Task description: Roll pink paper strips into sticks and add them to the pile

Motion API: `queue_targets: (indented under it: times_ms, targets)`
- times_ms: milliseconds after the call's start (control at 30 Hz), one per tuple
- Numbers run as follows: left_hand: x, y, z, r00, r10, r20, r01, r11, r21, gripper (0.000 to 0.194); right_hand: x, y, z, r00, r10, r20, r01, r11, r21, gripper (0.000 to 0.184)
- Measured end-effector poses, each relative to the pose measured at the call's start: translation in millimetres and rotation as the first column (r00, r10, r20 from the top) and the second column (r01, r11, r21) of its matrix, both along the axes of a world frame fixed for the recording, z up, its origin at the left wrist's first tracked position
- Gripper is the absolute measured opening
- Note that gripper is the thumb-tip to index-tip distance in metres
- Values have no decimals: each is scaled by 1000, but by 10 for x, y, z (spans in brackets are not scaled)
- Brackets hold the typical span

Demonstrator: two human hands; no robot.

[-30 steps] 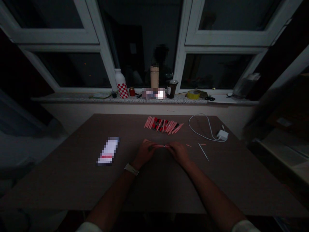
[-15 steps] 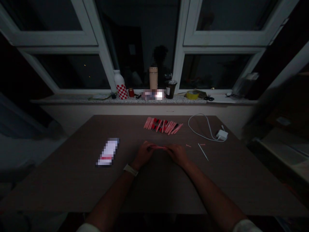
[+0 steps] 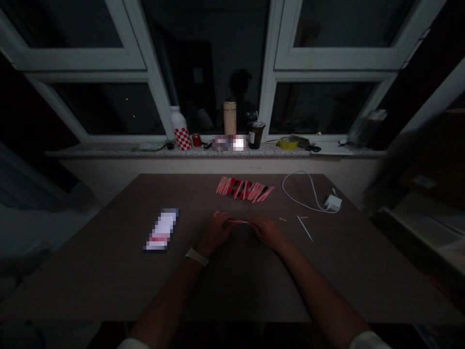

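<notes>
My left hand (image 3: pixel 220 230) is closed round one end of a slim pink pen (image 3: pixel 237 221), held level over the middle of the table. At the pen's other end, the fingers of my right hand (image 3: pixel 268 231) are pinched together. A short pale section shows on the pen close to my right fingertips. Beyond my hands lies a row of pink, red and black pens (image 3: pixel 245 189). To the right of my right hand are a small pink piece (image 3: pixel 283 219), another pink piece (image 3: pixel 304 217) and a thin white stick (image 3: pixel 305 229), perhaps a stylus.
A phone (image 3: pixel 162 230) with a lit, blurred screen lies left on the table (image 3: pixel 109 271). At the back right sits a white charger (image 3: pixel 333 202) with a looped cable. The windowsill holds a checkered bottle (image 3: pixel 181 128), a beige flask (image 3: pixel 230 118), a drink cup (image 3: pixel 256 135) and yellow tape (image 3: pixel 288 142).
A pale section now shows on the pen near my right fingers, where it looked all pink before. My right hand has shifted very slightly to the right.
</notes>
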State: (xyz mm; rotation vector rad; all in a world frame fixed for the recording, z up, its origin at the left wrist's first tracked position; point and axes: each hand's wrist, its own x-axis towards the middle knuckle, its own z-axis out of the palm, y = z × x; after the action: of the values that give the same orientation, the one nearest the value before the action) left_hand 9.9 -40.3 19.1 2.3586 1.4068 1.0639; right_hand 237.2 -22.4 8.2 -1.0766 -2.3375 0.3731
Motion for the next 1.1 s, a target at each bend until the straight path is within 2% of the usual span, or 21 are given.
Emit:
queue_targets:
  times_ms: [167,367,500,667,767,967,1033,1100]
  targets:
    - [15,-47,30,978,-122,-168,123,992,-6,25,-19,-6,-31,998,42,-48,-45,998,-48,29]
    - [38,-65,25,960,-139,-242,139,990,-14,27,-36,22,-92,943,-69,-325,4,981,-196,22]
    - [45,-53,4,971,-105,-215,108,994,0,26,-46,67,-74,828,-219,-517,80,957,-277,28]
    - [58,-64,-6,974,-113,-196,112,994,-18,30,-92,96,-75,627,-313,-713,-42,901,-432,39]
    - [68,-72,0,969,-141,-203,136,990,-37,32,-138,83,-100,567,-343,-749,-88,879,-470,45]
    - [73,-73,18,976,-70,-204,65,997,-28,27,-175,77,-168,489,-403,-773,-94,857,-506,48]
    - [73,-74,22,975,-57,-216,53,998,-21,27,-172,77,-177,480,-412,-774,-90,855,-511,45]
    - [71,-75,17,974,-49,-220,47,999,-16,27,-176,70,-176,505,-407,-761,-80,856,-511,41]
